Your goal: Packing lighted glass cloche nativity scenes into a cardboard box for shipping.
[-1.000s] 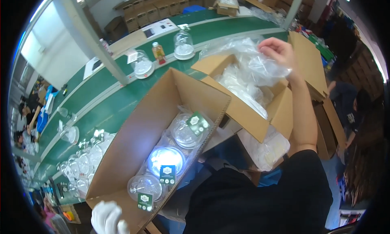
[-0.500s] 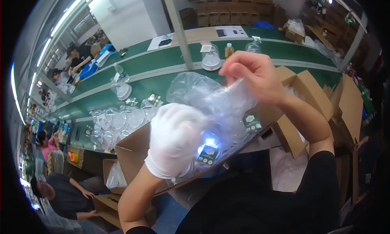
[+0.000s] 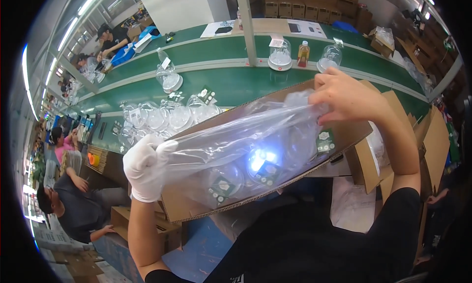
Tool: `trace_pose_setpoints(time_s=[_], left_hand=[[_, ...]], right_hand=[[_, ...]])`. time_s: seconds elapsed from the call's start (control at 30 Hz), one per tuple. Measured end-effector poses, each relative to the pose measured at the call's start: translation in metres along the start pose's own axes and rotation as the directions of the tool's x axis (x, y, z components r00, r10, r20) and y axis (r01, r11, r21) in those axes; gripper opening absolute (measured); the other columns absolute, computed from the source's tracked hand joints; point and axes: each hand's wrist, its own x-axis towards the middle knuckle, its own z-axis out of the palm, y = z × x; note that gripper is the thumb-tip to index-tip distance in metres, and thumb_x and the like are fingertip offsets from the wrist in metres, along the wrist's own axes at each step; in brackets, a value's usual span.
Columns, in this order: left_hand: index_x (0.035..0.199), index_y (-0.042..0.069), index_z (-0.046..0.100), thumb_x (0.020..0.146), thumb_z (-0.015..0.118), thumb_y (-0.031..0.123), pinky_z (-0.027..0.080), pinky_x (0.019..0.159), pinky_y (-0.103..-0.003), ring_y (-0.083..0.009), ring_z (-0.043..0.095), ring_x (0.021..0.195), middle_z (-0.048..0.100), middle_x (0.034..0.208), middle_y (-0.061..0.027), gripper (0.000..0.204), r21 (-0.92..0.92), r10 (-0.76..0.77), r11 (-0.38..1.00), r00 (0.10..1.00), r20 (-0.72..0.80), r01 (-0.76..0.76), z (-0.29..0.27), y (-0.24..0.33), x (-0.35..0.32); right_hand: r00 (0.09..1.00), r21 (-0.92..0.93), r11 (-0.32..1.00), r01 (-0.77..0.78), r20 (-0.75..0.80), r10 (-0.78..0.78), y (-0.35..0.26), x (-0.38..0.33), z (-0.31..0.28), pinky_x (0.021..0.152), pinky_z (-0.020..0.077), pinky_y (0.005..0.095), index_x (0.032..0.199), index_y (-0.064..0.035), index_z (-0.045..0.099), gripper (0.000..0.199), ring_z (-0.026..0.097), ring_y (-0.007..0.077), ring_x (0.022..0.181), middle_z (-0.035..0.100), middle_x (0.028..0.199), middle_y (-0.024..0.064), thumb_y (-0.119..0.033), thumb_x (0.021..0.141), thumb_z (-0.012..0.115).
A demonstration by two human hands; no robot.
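A clear plastic bag (image 3: 221,138) is stretched wide across an open cardboard box (image 3: 178,207) in front of me. At its left end my left hand (image 3: 143,167), in a white glove, is closed on the bunched plastic. My bare right hand (image 3: 346,97) pinches the other end near the box's far right corner. Through the film show several clear round items with dark green tags (image 3: 222,186). Among them a bluish-white light (image 3: 263,160) glows. The film and glare blur their exact shapes.
On the green workbench (image 3: 221,81) lies a cluster of clear domed items (image 3: 162,117). Farther back stand two clear domes on white bases (image 3: 280,57) and an amber bottle (image 3: 303,53). Open cartons (image 3: 376,155) crowd my right. A seated co-worker (image 3: 73,209) touches a box at lower left.
My hands have moved apart, left hand leftward and right hand to the right. The bag, bunched up between them before, is now spread across the box. My view has shifted slightly.
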Motion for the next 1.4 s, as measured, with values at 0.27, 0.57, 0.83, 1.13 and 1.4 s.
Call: trace_pose_setpoints(time_s=[0.27,0.57,0.83,1.13,1.4], left_hand=[[0.073,-0.001,0.047,0.071,0.068,-0.008,0.050,0.068,-0.030,-0.0203,0.063,0.076,0.067,0.090,-0.0174,0.022,0.049,0.057,0.997,0.998,-0.040,-0.055,-0.033,-0.024,-0.008],[0.094,0.004,0.072,0.093,0.061,0.021,0.054,0.079,-0.036,-0.0277,0.068,0.090,0.072,0.100,-0.0143,0.021,0.099,0.041,0.992,0.954,0.297,-0.074,-0.031,-0.020,-0.017],[0.067,0.015,0.071,0.073,0.066,0.016,0.049,0.088,-0.036,-0.0225,0.062,0.104,0.071,0.090,-0.0001,0.008,0.214,-0.086,0.794,0.244,0.966,-0.569,0.004,-0.003,-0.040],[0.097,0.010,0.074,0.084,0.064,0.013,0.049,0.083,-0.037,-0.0232,0.066,0.101,0.072,0.094,-0.0064,0.016,0.377,-0.519,0.679,-0.048,0.854,-0.630,0.031,-0.016,-0.062],[0.132,0.007,0.056,0.082,0.063,0.008,0.052,0.095,-0.042,-0.0355,0.063,0.114,0.057,0.137,-0.0172,0.050,0.244,-0.157,0.945,0.351,0.923,-0.218,0.079,-0.017,0.009]], right_hand=[[0.999,-0.106,0.994,-0.008,0.030,0.011,0.027,-0.019,-0.009,0.088,0.0464,0.0398,0.085,-0.0103,0.066,0.043,0.055,0.0253,0.104,0.069,0.085,0.0060,-0.043,0.066,0.086],[0.978,0.026,1.000,0.008,0.207,-0.013,0.043,-0.049,0.040,0.098,0.0421,0.0405,0.085,-0.0060,0.069,0.050,0.053,0.0244,0.111,0.061,0.100,0.0052,-0.049,0.064,0.084],[0.968,-0.468,0.882,0.055,-0.193,-0.163,0.044,-0.041,0.075,0.100,0.0416,0.0401,0.088,-0.0048,0.064,0.049,0.052,0.0257,0.114,0.060,0.107,0.0080,-0.049,0.072,0.077],[0.863,-0.015,0.991,-0.131,0.491,0.121,0.039,-0.054,0.075,0.091,0.0497,0.0401,0.106,-0.0146,0.074,0.030,0.059,0.0260,0.111,0.064,0.105,0.0079,-0.037,0.086,0.073],[0.957,0.120,0.965,0.232,0.151,-0.249,0.043,0.013,0.106,0.089,0.0539,0.0455,0.104,-0.0039,0.068,0.026,0.064,0.0336,0.107,0.065,0.109,0.0135,-0.025,0.090,0.070]])
